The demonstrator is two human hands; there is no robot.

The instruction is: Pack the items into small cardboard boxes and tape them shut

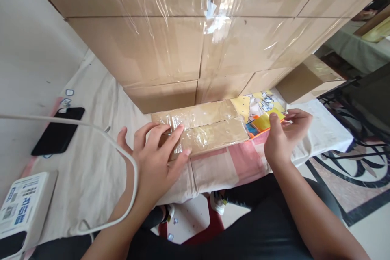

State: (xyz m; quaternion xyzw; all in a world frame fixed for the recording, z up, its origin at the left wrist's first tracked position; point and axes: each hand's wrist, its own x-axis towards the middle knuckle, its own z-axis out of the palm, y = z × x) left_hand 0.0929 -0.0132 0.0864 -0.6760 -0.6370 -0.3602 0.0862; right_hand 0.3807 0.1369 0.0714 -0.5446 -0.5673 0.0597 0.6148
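A long, flat cardboard box [210, 132], with clear tape over its left part and a seam along its top, lies on the cloth-covered surface. My left hand [155, 154] rests on the box's left end with its fingers spread. At the right end my right hand [284, 136] pinches a flat yellow piece [263, 122], thumb on top and the other fingers behind. Orange and blue parts show beside the yellow piece, against the open-looking end of the box. What exactly they are I cannot make out.
Plastic-wrapped cartons [164, 48] rise as a wall right behind the box. A small carton [310, 79] stands at the right. On the left lie a black phone [57, 132], a white printed box [26, 203] and a white cable [134, 178] crossing over my left forearm.
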